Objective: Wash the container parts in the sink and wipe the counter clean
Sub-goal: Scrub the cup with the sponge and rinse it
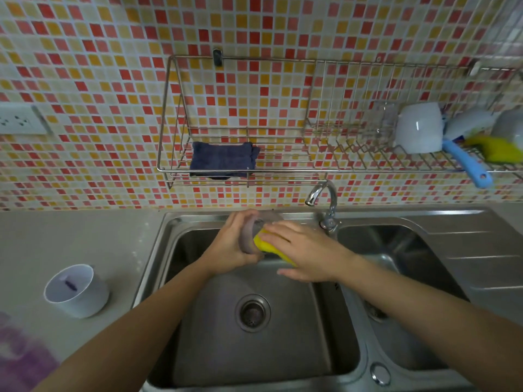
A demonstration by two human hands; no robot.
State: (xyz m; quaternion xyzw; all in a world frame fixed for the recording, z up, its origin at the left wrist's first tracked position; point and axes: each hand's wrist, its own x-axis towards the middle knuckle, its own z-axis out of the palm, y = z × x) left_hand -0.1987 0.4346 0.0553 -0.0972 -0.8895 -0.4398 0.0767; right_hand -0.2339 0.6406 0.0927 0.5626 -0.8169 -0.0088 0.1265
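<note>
Over the left basin of the steel sink (pixel 158 250), my left hand (pixel 230 244) grips a greyish-purple round container part (pixel 246 237), tilted on its side. My right hand (pixel 307 250) presses a yellow sponge (pixel 268 246) against that part's open side. Most of the part is hidden by my fingers. A white cup-shaped container (pixel 77 291) with a purple piece inside stands upright on the grey counter (pixel 70 236), left of the sink.
A curved tap (pixel 322 198) stands behind the divider between the two basins. A wire rack (pixel 254 165) on the tiled wall holds a dark blue cloth (pixel 223 159); its right part carries white cups, a blue-handled tool and a yellow item. A purple blur lies at the counter's bottom left.
</note>
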